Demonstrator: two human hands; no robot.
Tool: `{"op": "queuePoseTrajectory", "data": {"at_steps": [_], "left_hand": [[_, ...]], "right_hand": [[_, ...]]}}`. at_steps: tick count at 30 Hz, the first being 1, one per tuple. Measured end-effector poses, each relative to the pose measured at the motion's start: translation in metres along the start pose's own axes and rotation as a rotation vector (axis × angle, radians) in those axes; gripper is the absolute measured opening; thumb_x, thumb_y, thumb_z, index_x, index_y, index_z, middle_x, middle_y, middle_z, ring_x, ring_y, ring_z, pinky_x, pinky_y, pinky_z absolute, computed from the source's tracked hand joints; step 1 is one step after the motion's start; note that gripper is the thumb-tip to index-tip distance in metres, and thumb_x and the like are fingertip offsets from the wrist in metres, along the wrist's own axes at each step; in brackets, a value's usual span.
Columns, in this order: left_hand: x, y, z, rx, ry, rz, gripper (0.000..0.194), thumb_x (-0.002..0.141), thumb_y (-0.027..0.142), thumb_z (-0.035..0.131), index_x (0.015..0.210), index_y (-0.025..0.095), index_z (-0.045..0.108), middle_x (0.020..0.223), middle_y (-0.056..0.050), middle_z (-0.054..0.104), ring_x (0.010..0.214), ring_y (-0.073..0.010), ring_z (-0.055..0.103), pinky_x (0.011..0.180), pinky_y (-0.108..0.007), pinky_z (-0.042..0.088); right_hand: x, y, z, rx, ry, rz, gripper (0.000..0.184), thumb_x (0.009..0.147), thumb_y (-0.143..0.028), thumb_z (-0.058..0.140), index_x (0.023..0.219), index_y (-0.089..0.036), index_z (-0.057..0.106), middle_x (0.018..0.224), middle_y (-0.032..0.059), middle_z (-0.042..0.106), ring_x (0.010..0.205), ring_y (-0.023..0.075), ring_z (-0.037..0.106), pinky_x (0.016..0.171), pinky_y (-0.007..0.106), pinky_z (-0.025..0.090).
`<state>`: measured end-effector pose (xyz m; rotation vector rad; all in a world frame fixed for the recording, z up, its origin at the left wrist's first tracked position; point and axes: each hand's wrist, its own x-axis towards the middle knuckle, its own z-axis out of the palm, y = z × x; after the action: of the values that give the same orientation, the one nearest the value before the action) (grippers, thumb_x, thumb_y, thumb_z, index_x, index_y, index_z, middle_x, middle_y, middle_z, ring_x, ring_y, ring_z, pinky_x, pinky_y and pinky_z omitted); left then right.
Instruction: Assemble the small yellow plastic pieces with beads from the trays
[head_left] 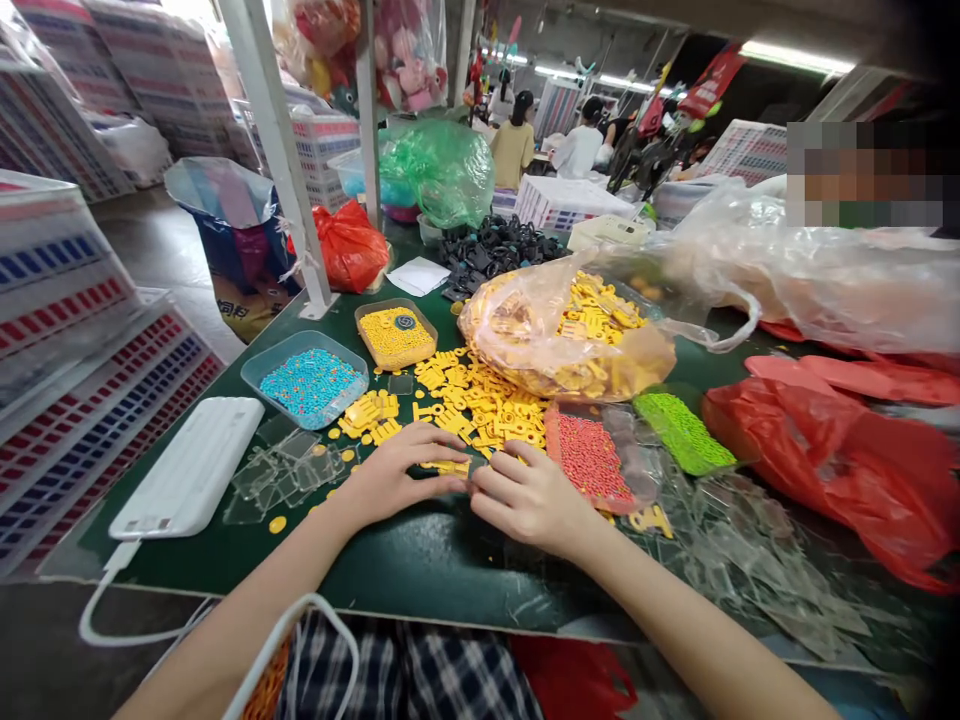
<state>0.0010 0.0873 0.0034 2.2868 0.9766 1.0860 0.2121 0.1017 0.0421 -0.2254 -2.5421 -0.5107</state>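
Observation:
My left hand (409,468) is over the front of the green table, fingers bent forward and their tips close to my right hand (521,497). A yellow plastic piece (450,467) shows between the left thumb and fingers; whether it is gripped or lies behind them I cannot tell. The right fingers are curled in a pinch, and what they hold is hidden. Just beyond both hands spreads a pile of yellow plastic pieces (495,405). Close to the right hand stands a tray of red beads (589,455).
Trays of blue beads (309,385), yellow beads (394,332) and green beads (686,430) stand around the pile. A bag of yellow pieces (517,350) lies behind. Clear plastic pieces (285,470) and a white power bank (187,468) are left; a red bag (840,450) is right.

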Motion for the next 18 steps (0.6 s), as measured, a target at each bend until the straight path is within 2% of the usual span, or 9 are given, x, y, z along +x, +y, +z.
{"op": "queuePoseTrajectory", "data": {"at_steps": [3,7,11,14,15,18], "left_hand": [[0.001,-0.004,-0.005,-0.043,-0.080,-0.046,0.027,0.083,0.041,0.071,0.102,0.022,0.072,0.101,-0.006,0.073,0.095,-0.0199,0.065,0.086,-0.036,0.052],[0.001,-0.004,-0.006,0.005,-0.105,-0.114,0.032,0.080,0.042,0.074,0.104,0.023,0.072,0.096,-0.006,0.073,0.094,-0.0206,0.064,0.085,-0.036,0.051],[0.001,-0.006,-0.005,0.130,-0.124,-0.182,0.042,0.078,0.044,0.075,0.115,0.024,0.069,0.094,-0.006,0.068,0.090,-0.0203,0.063,0.081,-0.034,0.052],[0.000,-0.011,-0.004,0.211,-0.110,-0.209,0.041,0.080,0.043,0.073,0.117,0.025,0.068,0.094,-0.005,0.067,0.091,-0.0212,0.061,0.082,-0.034,0.050],[0.000,-0.012,-0.003,0.236,-0.111,-0.219,0.041,0.081,0.043,0.073,0.117,0.025,0.067,0.095,-0.005,0.066,0.092,-0.0217,0.061,0.082,-0.034,0.050],[0.000,-0.014,-0.002,0.291,-0.142,-0.238,0.043,0.081,0.044,0.072,0.120,0.027,0.066,0.096,-0.005,0.066,0.094,-0.0225,0.060,0.083,-0.035,0.049]], "right_hand": [[-0.005,0.002,0.011,0.031,0.009,-0.023,0.029,0.095,-0.013,0.049,0.068,-0.019,0.056,0.067,-0.0019,0.059,0.065,0.0133,0.045,0.070,0.030,0.032],[-0.013,-0.001,0.018,0.043,-0.025,0.040,0.026,0.095,-0.014,0.051,0.070,-0.019,0.058,0.070,-0.0013,0.060,0.066,0.0137,0.045,0.069,0.030,0.032],[-0.016,-0.003,0.023,0.050,-0.086,0.172,0.021,0.095,-0.018,0.053,0.075,-0.020,0.060,0.084,0.0024,0.066,0.075,0.0156,0.051,0.072,0.031,0.035],[-0.018,-0.002,0.024,0.074,-0.113,0.346,0.011,0.093,-0.023,0.056,0.086,-0.019,0.064,0.097,0.0057,0.068,0.087,0.0190,0.054,0.079,0.033,0.039],[-0.019,-0.002,0.024,0.085,-0.122,0.404,0.012,0.093,-0.027,0.057,0.093,-0.018,0.065,0.100,0.0070,0.069,0.091,0.0207,0.055,0.081,0.034,0.040],[-0.023,-0.001,0.023,0.127,-0.153,0.508,0.034,0.090,-0.042,0.059,0.109,-0.014,0.064,0.107,0.0109,0.068,0.100,0.0257,0.054,0.087,0.038,0.041]]}}
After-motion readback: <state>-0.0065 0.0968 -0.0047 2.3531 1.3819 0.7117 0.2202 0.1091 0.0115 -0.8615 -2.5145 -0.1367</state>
